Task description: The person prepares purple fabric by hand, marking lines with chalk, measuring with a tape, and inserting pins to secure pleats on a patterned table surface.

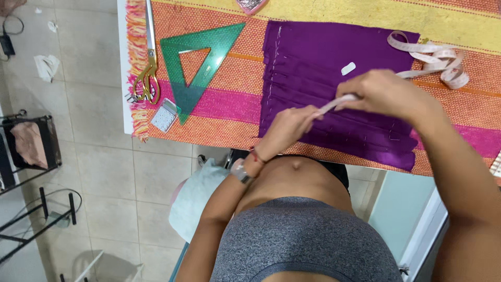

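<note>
A pale measuring tape is stretched taut between the two hands over a piece of purple cloth. The left hand pinches one end of the stretch against the cloth's near part, fingers closed on the tape; the right hand grips the tape further along, also closed on it, and the rest of the tape trails off in loose coils to the right on the counter.

To measure well, it seems best to keep the tape flat and straight across the folds, with no twist, and to hold the cloth down so the pleats do not shift.

The cloth is deep purple, laid flat, with several parallel pleats running across it, a line of pale stitching or chalk marks down its left edge, and pins along the pleats. A small white piece lies on it.

The counter is covered by a striped woven mat in orange, pink and yellow. To the left lie a green triangle ruler, gold-handled scissors and a small tin.
</note>
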